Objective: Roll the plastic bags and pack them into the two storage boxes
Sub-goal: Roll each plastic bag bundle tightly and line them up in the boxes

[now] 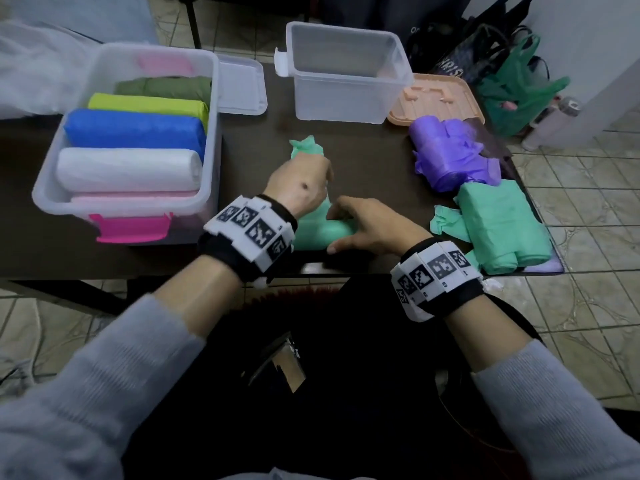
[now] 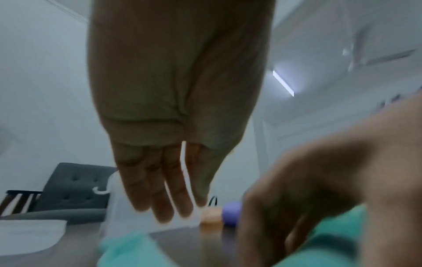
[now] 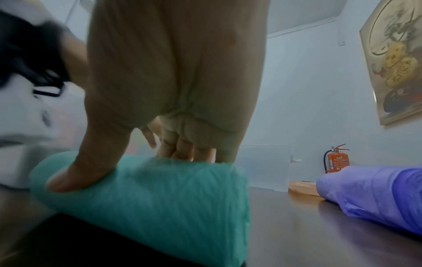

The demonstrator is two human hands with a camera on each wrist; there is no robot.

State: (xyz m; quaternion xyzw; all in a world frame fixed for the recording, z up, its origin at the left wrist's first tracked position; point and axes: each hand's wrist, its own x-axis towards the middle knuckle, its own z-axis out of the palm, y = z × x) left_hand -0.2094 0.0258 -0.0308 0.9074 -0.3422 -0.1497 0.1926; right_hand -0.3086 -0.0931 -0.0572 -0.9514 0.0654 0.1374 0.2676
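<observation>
A mint-green plastic bag lies on the dark table, rolled at its near end, with its flat tail pointing away from me. My right hand grips the rolled part. In the right wrist view its thumb presses the near side of the roll and the fingers curl over the top. My left hand is over the flat strip. The left wrist view shows its fingers straight, holding nothing. The left storage box holds several coloured rolls. The right storage box is empty.
Purple bags and a folded green pile lie at the table's right edge. A peach lid sits behind them and a white lid sits between the boxes. More bags stand on the tiled floor at right.
</observation>
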